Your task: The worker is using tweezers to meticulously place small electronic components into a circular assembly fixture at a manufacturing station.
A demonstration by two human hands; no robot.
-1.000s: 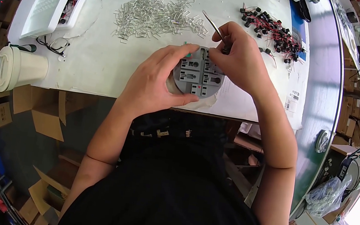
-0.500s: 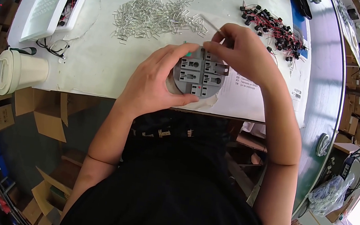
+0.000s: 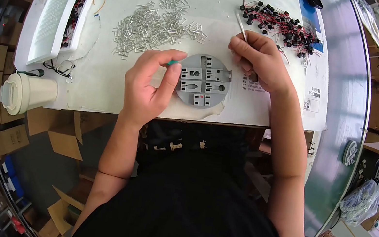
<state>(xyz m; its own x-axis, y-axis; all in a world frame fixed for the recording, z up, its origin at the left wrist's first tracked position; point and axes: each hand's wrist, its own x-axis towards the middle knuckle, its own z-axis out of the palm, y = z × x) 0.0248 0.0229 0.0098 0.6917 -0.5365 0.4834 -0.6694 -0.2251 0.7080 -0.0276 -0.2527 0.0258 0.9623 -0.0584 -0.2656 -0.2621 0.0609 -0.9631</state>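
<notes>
A round grey fixture (image 3: 196, 101) with slotted light-grey blocks lies on the table in front of me. At its left edge, my left hand (image 3: 148, 83) pinches a small green piece (image 3: 173, 62) between thumb and forefinger; most of the piece is hidden by the fingertips. To the right of the fixture, raised above the table, my right hand (image 3: 262, 60) is closed round a thin, pale metallic stick-like tool (image 3: 241, 26) pointing up and left. Beyond the fixture spreads a heap of small silvery U-shaped wire pieces (image 3: 151, 27).
Black round components with red wires (image 3: 282, 25) are piled at the far right. On the left stand a white foam box (image 3: 57, 20), glasses (image 3: 62, 68) and a lidded cream cup (image 3: 31, 93). Open cardboard boxes (image 3: 65, 139) sit below the table's front edge.
My left hand has come off the fixture's rim and now pinches the green piece at its left. With the stick-like tool, my right hand has moved right, away from the fixture.
</notes>
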